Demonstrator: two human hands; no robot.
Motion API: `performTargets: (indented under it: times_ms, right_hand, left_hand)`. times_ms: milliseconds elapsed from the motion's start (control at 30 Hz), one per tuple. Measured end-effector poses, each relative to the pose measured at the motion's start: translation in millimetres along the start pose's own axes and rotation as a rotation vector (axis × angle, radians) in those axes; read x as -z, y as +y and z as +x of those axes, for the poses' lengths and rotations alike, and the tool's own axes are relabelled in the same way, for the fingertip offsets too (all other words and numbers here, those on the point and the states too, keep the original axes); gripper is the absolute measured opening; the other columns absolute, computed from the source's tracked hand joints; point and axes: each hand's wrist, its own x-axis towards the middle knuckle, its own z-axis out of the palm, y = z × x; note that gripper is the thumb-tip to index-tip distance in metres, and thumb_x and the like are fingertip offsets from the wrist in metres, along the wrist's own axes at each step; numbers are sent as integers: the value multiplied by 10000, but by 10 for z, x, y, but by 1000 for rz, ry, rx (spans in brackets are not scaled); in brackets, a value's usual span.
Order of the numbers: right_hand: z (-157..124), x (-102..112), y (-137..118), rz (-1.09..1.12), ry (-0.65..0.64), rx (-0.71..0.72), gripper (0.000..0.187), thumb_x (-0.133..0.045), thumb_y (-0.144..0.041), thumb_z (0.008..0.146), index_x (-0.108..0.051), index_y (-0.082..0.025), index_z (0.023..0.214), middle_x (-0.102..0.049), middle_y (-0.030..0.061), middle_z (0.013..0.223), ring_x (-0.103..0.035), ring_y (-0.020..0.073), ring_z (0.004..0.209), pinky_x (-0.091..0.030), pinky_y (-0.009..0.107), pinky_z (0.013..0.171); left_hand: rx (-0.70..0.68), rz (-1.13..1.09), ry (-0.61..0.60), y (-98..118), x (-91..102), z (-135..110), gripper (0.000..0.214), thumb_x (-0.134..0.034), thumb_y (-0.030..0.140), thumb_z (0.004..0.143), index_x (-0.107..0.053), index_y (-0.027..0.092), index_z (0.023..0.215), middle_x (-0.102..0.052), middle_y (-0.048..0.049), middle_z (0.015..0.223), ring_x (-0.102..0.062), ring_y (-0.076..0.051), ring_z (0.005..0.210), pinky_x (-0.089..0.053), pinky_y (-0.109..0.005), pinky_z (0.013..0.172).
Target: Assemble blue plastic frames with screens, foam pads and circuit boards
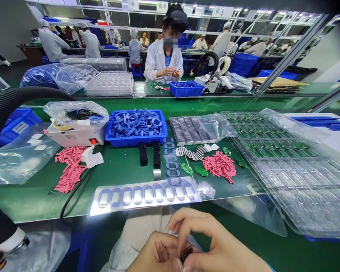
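Fingers [198, 223] of both hands curl close together at the bottom of the frame, the left hand [155, 255] and right hand [221, 249] clamped from either side on a small dark rectangular piece [186, 254]. It looks light and stiff, though its exact material is hard to tell, and its thin edges seem the likeliest place for a secure grip. Just above, on the green bench [121, 173], lies a glossy backing sheet [144, 196] carrying soft-looking blue oval gaskets. Loose blue rings [169, 165] trail upward toward a blue plastic crate [130, 140] heaped with flexible blue frames. To the right, pink foam strips [219, 166] lie beside small green circuit boards [187, 169].
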Motion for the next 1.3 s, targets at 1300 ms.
performTargets:
  times_ms: [1300]
  right_hand:
    - [-458,-170,237,-416,565,236,142,-509,-69,811,-545,-206,800,-535,21,749,-528,166,731,-461,336,717]
  left_hand:
    - [-253,149,427,-107,-216,56,329,-783,416,670,-768,260,959,-778,-90,991,-722,-264,929,-559,-359,861]
